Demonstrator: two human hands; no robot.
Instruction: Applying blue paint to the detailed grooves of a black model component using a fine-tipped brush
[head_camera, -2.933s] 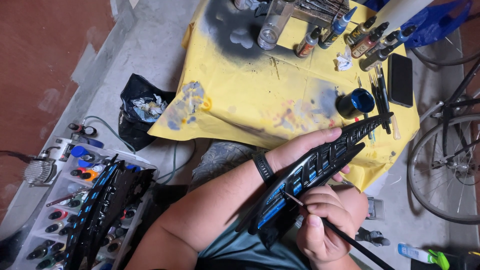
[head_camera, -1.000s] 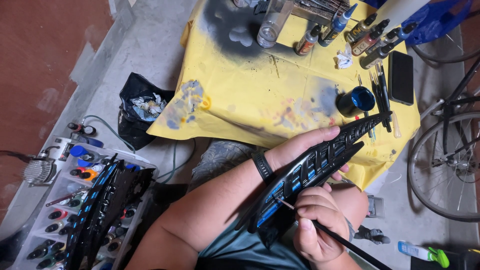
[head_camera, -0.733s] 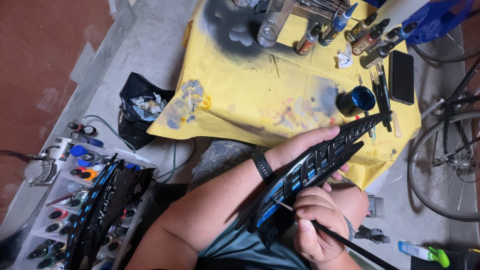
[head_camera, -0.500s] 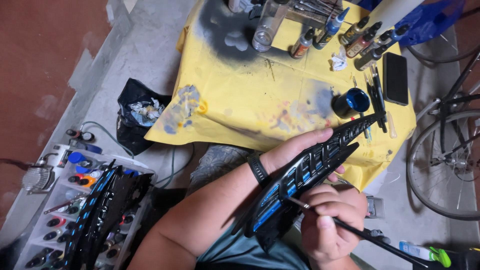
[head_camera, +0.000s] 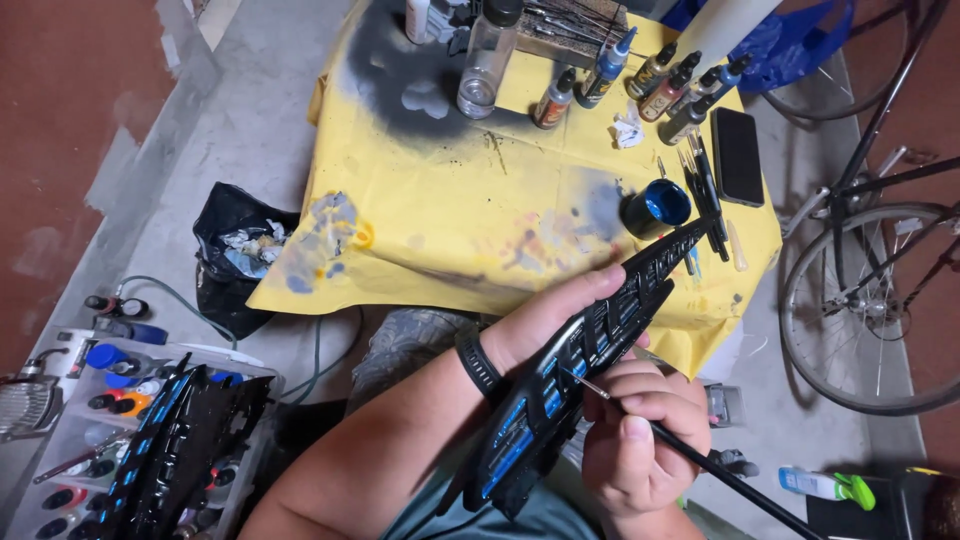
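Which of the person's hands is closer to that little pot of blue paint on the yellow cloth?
The left hand. Holding the black grille piece, its fingertips reach up toward the blue paint pot. The right hand, gripping the brush, sits lower, farther away.

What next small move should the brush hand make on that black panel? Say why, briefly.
Probably ease the brush tip a little further along the recess it touches. The right hand holds the tip against the black panel, which the left hand steadies; some recesses show blue, others near the tip look black.
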